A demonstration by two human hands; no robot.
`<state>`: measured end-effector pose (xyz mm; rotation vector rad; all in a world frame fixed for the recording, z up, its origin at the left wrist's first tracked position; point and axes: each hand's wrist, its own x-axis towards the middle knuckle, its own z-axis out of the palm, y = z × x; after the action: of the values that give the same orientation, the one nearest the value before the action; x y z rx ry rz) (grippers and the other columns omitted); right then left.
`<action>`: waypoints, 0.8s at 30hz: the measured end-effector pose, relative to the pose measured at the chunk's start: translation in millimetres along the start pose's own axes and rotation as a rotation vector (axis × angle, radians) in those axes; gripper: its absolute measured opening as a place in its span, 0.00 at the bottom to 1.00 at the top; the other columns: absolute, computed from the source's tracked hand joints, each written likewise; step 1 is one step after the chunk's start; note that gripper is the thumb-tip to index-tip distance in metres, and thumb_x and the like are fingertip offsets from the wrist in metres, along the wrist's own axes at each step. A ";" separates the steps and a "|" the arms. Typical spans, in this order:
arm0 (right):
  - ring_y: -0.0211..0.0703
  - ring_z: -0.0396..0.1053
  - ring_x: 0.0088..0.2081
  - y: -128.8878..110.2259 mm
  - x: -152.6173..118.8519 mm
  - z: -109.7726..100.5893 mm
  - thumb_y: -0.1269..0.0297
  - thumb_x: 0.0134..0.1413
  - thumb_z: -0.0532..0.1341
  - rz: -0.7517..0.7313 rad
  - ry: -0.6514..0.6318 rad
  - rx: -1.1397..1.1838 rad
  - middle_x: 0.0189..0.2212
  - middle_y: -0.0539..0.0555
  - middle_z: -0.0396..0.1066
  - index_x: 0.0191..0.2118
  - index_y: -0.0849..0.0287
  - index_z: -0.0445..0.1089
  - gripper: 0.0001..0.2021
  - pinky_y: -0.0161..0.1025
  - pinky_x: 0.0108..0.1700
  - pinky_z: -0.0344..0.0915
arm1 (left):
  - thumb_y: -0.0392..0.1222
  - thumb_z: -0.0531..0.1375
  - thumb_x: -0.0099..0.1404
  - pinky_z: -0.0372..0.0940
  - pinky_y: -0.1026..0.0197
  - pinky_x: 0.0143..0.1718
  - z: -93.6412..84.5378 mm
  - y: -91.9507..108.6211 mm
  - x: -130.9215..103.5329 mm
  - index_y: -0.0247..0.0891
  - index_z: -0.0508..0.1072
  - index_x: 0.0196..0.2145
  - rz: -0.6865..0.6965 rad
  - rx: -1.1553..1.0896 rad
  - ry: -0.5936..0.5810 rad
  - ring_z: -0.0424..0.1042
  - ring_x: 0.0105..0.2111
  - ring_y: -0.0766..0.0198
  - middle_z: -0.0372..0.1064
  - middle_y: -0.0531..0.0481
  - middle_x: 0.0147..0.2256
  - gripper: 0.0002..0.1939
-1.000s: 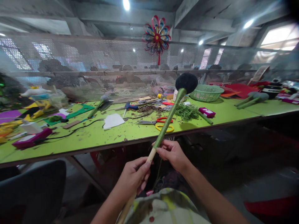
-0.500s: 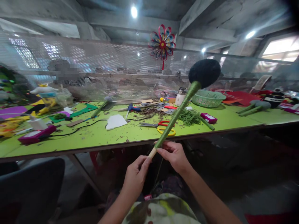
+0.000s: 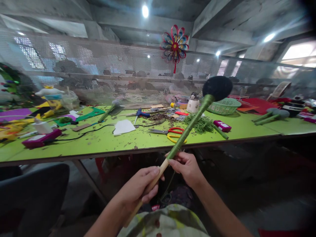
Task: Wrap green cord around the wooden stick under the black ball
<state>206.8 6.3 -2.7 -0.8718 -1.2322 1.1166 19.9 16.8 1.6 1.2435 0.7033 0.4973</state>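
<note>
A long wooden stick [image 3: 160, 173] slants up and away from my lap, with a dark, fuzzy, rounded head [image 3: 217, 88] at its far end. Green yarn [image 3: 191, 128] is wound tightly around its upper part; the lower part is bare pale wood. My left hand [image 3: 145, 183] is closed around the bare wood. At the lower end of the winding, my right hand [image 3: 188, 168] pinches the yarn against the stick. A thin strand hangs below it toward my lap. Scissors [image 3: 170, 132] with red and yellow handles lie on the green table [image 3: 81, 144] beyond the stick.
A tangle of green yarn [image 3: 201, 123], a green basket [image 3: 224, 106], a magenta box [image 3: 222, 125] and a blue-handled tool [image 3: 142, 114] lie on the table. White paper [image 3: 124, 127] and dark scraps are there too. A chair [image 3: 34, 197] stands at left.
My left hand has turned and slid lower along the bare wood, now wrapped around it. The dark head has dipped slightly, and more bare wood shows between my hands.
</note>
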 end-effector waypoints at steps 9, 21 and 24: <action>0.28 0.44 0.17 16.9 7.4 -8.2 0.65 0.47 0.66 0.043 -0.017 0.109 0.15 0.43 0.52 0.35 0.66 0.74 0.10 0.32 0.19 0.39 | 0.53 0.57 0.60 0.46 0.71 0.13 0.9 -6.0 5.6 0.34 0.71 0.33 0.140 0.354 0.288 0.52 0.13 0.74 0.55 0.60 0.15 0.17; 0.28 0.45 0.17 8.7 2.8 -4.4 0.62 0.47 0.65 0.070 0.001 0.134 0.16 0.42 0.51 0.40 0.66 0.73 0.15 0.32 0.20 0.41 | 0.56 0.59 0.57 0.44 0.71 0.12 6.1 -9.4 8.9 0.31 0.74 0.34 0.053 0.097 0.292 0.51 0.10 0.75 0.56 0.60 0.14 0.21; 0.28 0.44 0.17 4.7 0.0 -3.7 0.63 0.47 0.65 0.068 -0.008 0.139 0.15 0.42 0.51 0.41 0.66 0.73 0.15 0.32 0.20 0.41 | 0.56 0.58 0.57 0.42 0.71 0.11 7.4 -4.3 4.6 0.31 0.74 0.34 0.009 0.012 0.225 0.50 0.10 0.76 0.56 0.59 0.13 0.22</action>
<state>209.7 7.7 -7.7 -0.8097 -1.1245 1.2461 28.3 13.8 -2.4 1.2130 0.8920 0.6480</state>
